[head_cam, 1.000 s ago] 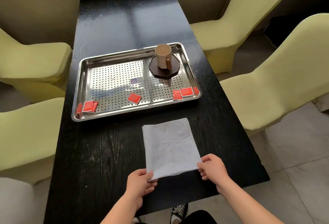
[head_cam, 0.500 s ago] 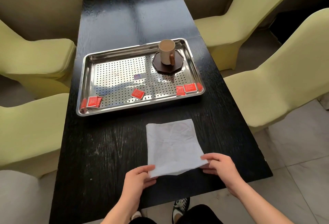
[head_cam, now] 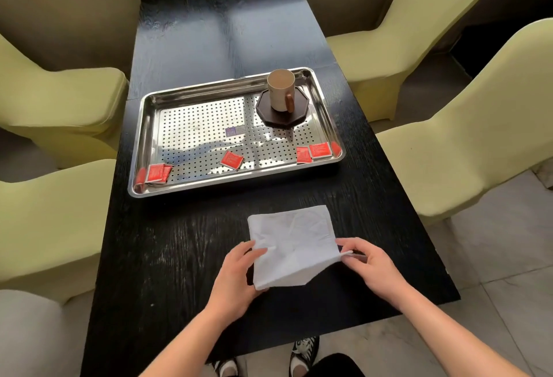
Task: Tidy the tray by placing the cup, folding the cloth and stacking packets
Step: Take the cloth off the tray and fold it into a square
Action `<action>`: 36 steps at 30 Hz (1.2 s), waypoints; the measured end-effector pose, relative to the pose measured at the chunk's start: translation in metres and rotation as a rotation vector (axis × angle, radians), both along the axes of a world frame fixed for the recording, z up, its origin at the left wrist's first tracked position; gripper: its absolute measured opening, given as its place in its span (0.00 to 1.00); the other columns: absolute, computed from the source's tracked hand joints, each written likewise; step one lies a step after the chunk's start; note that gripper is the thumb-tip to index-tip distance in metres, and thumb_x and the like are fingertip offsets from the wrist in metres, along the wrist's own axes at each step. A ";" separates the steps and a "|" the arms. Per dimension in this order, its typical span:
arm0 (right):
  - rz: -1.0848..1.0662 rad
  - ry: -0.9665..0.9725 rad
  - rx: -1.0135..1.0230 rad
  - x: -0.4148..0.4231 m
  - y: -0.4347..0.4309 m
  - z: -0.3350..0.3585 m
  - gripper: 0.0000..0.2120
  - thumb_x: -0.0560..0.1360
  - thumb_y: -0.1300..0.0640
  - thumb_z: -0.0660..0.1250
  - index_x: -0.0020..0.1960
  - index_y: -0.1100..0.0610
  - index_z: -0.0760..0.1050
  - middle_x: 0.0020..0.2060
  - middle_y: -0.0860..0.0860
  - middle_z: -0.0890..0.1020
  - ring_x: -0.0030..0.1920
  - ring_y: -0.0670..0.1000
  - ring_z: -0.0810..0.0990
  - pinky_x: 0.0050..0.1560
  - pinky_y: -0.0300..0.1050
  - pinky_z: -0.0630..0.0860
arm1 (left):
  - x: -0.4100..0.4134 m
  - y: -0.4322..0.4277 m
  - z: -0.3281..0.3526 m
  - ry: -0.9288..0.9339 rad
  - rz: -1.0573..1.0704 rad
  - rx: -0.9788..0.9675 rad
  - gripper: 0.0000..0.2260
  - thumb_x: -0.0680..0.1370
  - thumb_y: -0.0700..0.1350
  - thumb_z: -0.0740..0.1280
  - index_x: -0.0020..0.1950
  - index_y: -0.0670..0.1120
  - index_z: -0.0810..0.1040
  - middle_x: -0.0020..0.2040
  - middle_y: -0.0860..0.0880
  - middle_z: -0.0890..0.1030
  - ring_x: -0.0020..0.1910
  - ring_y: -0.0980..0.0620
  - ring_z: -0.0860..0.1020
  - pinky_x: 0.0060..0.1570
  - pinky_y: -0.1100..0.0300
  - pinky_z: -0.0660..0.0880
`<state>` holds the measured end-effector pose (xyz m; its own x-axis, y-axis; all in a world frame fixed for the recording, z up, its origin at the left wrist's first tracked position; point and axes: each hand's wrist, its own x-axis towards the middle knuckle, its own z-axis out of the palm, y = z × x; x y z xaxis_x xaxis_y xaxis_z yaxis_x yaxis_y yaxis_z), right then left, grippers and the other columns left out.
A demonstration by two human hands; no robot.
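A white cloth (head_cam: 291, 239) lies on the black table (head_cam: 167, 257) in front of the steel tray (head_cam: 239, 180). My left hand (head_cam: 236, 278) pinches its near left corner and my right hand (head_cam: 368, 263) pinches its near right corner, both lifting the near edge off the table. A beige cup (head_cam: 281, 90) with a brown handle stands on a dark octagonal coaster (head_cam: 269, 113) in the tray's far right corner. Red packets lie along the tray's near side: at the left (head_cam: 157, 173), in the middle (head_cam: 231, 160) and at the right (head_cam: 314, 152).
Yellow-green chairs (head_cam: 466, 125) stand on both sides of the table. The table's near edge runs just behind my wrists. My shoes (head_cam: 302, 349) show on the tiled floor below.
Both hands have raised the cloth's near edge and carried it away from me, toward the tray. The tray, cup and packets have not moved.
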<state>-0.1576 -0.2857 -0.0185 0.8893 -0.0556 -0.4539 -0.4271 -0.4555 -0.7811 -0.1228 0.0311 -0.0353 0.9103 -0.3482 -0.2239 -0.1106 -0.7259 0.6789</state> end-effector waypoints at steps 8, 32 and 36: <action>0.046 -0.018 -0.041 0.016 -0.004 0.004 0.04 0.79 0.52 0.66 0.48 0.43 0.77 0.45 0.40 0.82 0.47 0.40 0.80 0.50 0.45 0.76 | 0.036 0.006 -0.025 -0.100 -0.458 0.228 0.09 0.80 0.46 0.63 0.55 0.59 0.79 0.62 0.63 0.77 0.74 0.54 0.65 0.72 0.51 0.63; -0.056 0.104 -0.229 0.071 0.018 -0.017 0.01 0.78 0.52 0.69 0.49 0.49 0.78 0.46 0.45 0.82 0.50 0.46 0.80 0.50 0.47 0.77 | 0.036 -0.013 -0.025 0.411 0.516 -0.097 0.08 0.78 0.48 0.70 0.40 0.49 0.84 0.36 0.49 0.84 0.39 0.50 0.81 0.41 0.54 0.75; -0.108 0.166 -0.269 0.074 0.020 -0.027 0.03 0.78 0.51 0.68 0.47 0.50 0.77 0.44 0.48 0.82 0.46 0.48 0.80 0.47 0.48 0.77 | 0.039 -0.018 -0.026 0.405 0.561 -0.049 0.11 0.77 0.49 0.70 0.38 0.45 0.83 0.37 0.44 0.84 0.37 0.47 0.80 0.40 0.52 0.76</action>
